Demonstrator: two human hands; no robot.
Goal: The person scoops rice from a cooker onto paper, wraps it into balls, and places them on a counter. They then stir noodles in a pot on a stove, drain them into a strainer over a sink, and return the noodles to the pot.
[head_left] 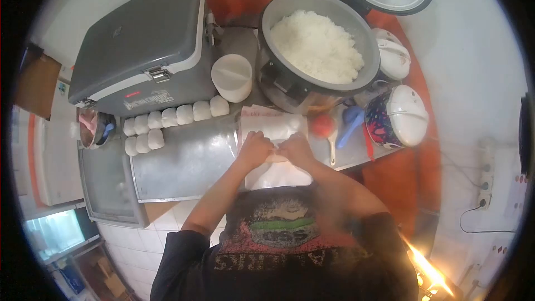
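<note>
At the table's near edge, my left hand (257,149) and my right hand (296,149) are close together, fingers curled on a white paper sheet (278,176). Between them a small light-coloured bundle (275,158) shows, mostly hidden by the fingers. Beyond the hands lies a stack of printed paper (256,113) with a white sheet on it. Rows of white wrapped pieces (169,116) sit on the metal tray (184,159) to the left. A red-topped item and a pale spoon (332,148) lie right of my right hand.
An open cooker (267,28) full of white rice (317,45) stands ahead, beside a white container (232,78) and a large grey cooler box (145,39). On the right are a blue scoop (350,125) and a patterned pot with white lid (407,116). A bowl (96,134) stands far left.
</note>
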